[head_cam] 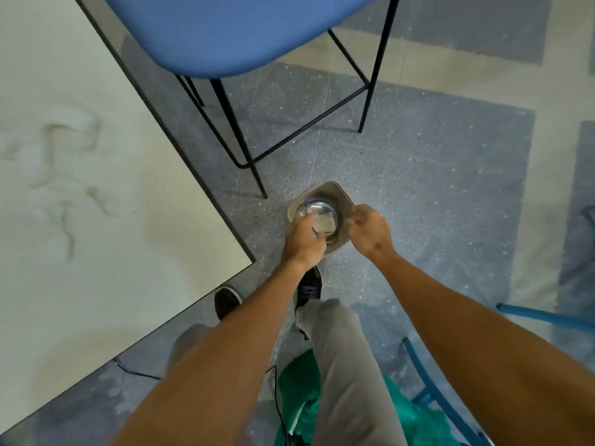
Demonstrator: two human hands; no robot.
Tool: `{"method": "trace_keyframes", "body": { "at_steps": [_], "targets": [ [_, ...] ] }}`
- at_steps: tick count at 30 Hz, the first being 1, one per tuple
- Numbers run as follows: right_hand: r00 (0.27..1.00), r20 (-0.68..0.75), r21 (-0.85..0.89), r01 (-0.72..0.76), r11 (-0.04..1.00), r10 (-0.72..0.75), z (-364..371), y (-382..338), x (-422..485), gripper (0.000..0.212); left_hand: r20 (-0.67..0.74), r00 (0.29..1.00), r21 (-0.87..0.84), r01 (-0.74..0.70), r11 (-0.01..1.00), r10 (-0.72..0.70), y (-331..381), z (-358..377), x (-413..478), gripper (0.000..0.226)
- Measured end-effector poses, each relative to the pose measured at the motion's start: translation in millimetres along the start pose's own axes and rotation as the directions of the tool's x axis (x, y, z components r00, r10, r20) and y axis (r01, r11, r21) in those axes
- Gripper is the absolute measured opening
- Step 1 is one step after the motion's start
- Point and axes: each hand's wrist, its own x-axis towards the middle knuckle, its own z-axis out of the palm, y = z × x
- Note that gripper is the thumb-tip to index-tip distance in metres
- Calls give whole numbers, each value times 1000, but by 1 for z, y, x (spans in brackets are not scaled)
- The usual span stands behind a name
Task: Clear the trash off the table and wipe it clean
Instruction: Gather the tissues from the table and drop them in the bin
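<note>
A small beige trash bin with a shiny metal lid stands on the floor just off the table's corner. My left hand is over its near left side, shut on a pale folded piece of paper that lies against the lid. My right hand is at the bin's right rim, with its fingers curled and pinched on the edge. The white table fills the left of the view and has faint wet streaks on its top.
A blue stool on thin black legs stands beyond the bin, close to the table's edge. A green plastic bag lies by my legs. A blue chair frame is at the lower right. My feet are under the table's corner.
</note>
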Motion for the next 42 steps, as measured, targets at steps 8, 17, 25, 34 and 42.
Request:
{"method": "trace_keyframes", "body": {
  "at_steps": [8, 17, 25, 34, 42],
  "targets": [
    [984, -41, 47, 175, 983, -173, -72, -101, -82, 41, -89, 974, -55, -214, 975, 209, 81, -82, -85, 34],
    [934, -12, 47, 356, 933, -356, -93, -183, -128, 41, -300, 897, 40, -328, 944, 324, 97, -193, -149, 35],
    [799, 184, -81, 592, 802, -572, -56, -234, -148, 38, -476, 865, 79, -139, 987, 160, 38, -257, -195, 37],
    [740, 321, -129, 652, 747, -591, -6, -276, -162, 36, -628, 740, -236, 116, 965, -243, -15, -292, -202, 45],
    [735, 370, -186, 657, 730, -568, 38, -327, -156, 33, -576, 735, -303, 215, 929, -358, -9, -301, -175, 71]
  ]
}}
